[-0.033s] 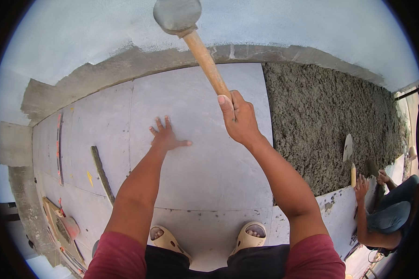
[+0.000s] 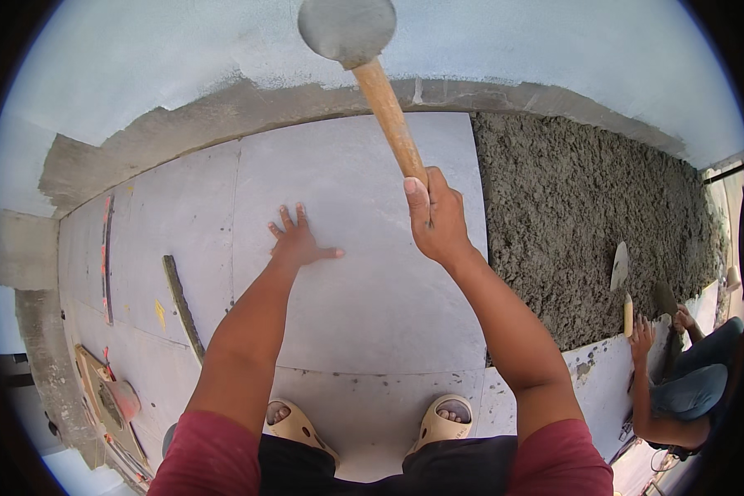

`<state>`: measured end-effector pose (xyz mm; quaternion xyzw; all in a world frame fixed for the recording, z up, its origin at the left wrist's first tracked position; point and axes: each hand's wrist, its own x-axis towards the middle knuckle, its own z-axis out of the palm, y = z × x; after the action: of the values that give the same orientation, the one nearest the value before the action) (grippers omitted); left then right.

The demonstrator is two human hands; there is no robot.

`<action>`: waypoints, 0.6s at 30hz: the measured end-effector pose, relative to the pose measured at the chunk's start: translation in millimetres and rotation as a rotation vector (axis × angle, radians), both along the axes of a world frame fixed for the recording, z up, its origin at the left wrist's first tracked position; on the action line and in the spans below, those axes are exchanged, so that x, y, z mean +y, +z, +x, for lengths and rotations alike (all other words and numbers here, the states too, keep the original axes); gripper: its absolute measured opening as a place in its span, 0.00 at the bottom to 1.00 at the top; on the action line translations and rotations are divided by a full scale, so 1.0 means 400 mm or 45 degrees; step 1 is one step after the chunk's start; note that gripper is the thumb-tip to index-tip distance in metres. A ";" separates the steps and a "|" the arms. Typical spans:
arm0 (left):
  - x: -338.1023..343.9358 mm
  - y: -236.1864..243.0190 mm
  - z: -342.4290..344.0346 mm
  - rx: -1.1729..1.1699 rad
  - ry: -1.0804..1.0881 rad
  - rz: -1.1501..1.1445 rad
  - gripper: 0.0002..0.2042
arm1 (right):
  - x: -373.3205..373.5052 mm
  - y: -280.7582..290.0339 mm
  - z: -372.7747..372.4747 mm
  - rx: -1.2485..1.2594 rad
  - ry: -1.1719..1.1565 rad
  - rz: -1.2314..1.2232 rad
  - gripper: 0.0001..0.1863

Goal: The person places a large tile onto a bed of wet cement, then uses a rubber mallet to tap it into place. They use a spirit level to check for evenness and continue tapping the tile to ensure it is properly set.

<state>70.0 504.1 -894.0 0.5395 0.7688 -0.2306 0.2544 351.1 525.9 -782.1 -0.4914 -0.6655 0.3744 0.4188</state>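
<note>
wooden-handled mallet (image 2: 378,87), held up over a large grey floor tile (image 2: 372,306).
its handle (image 2: 393,116) is gripped by the right hand (image 2: 443,217); left hand (image 2: 298,244) laid on the tile, fingers splayed; at right, the tile is bordered by mortar (image 2: 570,207), on which a trowel (image 2: 619,266) is laid.

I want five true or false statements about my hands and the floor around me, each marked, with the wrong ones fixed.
1. Your right hand grips a mallet by its handle. True.
2. Your left hand is clenched in a fist. False: the left hand is open, palm down on the large gray tile.
3. A rough mortar bed lies to the right of that tile. True.
4. The pale-handled trowel lies left of that tile. False: the pale-handled trowel is on the right.
5. You wear beige sandals. True.
</note>
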 end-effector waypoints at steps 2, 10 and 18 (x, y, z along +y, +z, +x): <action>0.002 -0.015 0.009 -0.001 0.023 -0.007 0.77 | -0.040 -0.110 0.061 -0.073 -0.113 0.040 0.26; 0.000 -0.020 -0.034 0.026 -0.125 0.028 0.78 | 0.077 -0.015 0.081 -0.069 -0.178 -0.096 0.30; 0.015 -0.030 0.006 0.004 -0.023 0.016 0.77 | 0.081 -0.180 0.140 -0.424 -0.146 -0.642 0.28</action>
<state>72.3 510.2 -906.0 0.5477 0.7656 -0.2291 0.2477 407.2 558.3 -854.2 -0.6713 -0.5821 0.4180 0.1893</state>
